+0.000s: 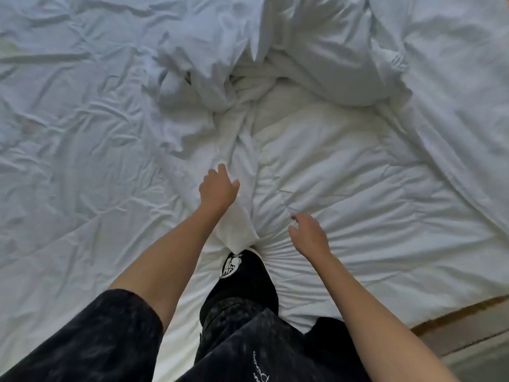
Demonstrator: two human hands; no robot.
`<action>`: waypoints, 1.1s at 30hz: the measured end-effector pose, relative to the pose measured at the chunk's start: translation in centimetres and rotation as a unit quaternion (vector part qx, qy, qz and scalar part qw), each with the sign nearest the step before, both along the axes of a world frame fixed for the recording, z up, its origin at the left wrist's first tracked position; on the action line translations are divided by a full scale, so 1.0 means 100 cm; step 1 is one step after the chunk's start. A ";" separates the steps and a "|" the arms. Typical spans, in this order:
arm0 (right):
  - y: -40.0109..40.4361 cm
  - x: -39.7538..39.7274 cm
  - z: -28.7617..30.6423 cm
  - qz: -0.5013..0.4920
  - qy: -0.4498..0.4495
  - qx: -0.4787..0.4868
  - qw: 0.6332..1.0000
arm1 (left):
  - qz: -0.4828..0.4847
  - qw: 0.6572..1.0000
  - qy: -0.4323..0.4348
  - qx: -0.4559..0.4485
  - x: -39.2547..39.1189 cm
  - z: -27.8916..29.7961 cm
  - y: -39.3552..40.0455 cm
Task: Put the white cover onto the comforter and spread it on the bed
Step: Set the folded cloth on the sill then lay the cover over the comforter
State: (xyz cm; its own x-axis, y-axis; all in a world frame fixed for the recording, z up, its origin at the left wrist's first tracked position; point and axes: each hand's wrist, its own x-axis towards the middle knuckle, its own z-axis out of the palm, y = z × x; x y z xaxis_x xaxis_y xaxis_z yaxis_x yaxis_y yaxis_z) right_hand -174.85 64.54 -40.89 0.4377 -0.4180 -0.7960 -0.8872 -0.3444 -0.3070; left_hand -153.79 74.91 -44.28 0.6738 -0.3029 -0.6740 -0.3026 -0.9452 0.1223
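Viewed from the head camera, looking down on the bed [60, 139].

1. Located the comforter [344, 175] spread flat from the frame centre out toward 3 o'clock, with its near edge running down to 6 o'clock. Noted creases fanning out across it from 1 point at 6 o'clock.
2. Located the white cover [203, 67] at 12 o'clock, bunched into a crumpled heap, not spread. Saw its lower folds lying against the far end of the comforter. Could not tell how far, if at all, it enclosed the comforter.
3. Found wrinkled white bedding lying flat over the bed from 8 o'clock to 11 o'clock.
4. Found the left hand [219, 188] just to 11 o'clock of the frame centre, above a raised fold of the comforter. Recorded its grip as apart: fingers loosely bent downward, nothing seen enclosed.
5. Found the right hand [309, 234] at 5 o'clock of the frame centre, near the left hand but clear of it, palm down over the comforter. Saw its fingertips [294, 217] curled down at the fabric; could not tell whether this grip was apart or clamped on the cloth.
6. Noted 1 knee [248, 282] in black trousers pressed into the comforter at 6 o'clock, between both forearms, bearing a white printed patch [233, 267].
7. Noted a strip of floor [468, 329] at 4 o'clock, beyond the bed edge.
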 end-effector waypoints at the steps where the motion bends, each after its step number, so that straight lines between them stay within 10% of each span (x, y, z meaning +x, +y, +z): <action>1: -0.006 0.015 -0.007 0.003 -0.008 -0.010 1.000 | 0.021 1.000 0.009 0.010 0.003 -0.010 -0.006; 5: -0.013 0.049 -0.024 -0.021 -0.036 -0.026 0.999 | 0.160 0.986 0.040 0.039 0.016 -0.044 -0.009; 13: 0.035 0.032 0.003 -0.039 -0.006 0.045 0.998 | 0.145 0.986 -0.069 -0.035 0.064 -0.008 0.045; 22: 0.045 0.085 0.036 0.019 -0.040 0.053 0.998 | -0.084 0.977 -0.154 -0.123 0.152 0.097 0.091; 28: 0.023 0.115 0.023 -0.013 -0.073 0.042 0.996 | -0.061 0.994 -0.045 0.077 0.166 0.060 0.076; 33: 0.011 0.087 0.003 -0.105 -0.072 0.031 0.991 | -0.202 0.937 -0.250 -0.138 0.186 0.021 -0.024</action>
State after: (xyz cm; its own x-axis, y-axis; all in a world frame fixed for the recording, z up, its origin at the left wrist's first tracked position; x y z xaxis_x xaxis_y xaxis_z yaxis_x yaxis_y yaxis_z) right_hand -166.18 65.69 -40.64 0.4567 -0.4640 -0.7590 -0.8831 -0.1331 -0.4500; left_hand -135.15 72.50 -42.20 0.6766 -0.7180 -0.1634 -0.7139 -0.6940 0.0932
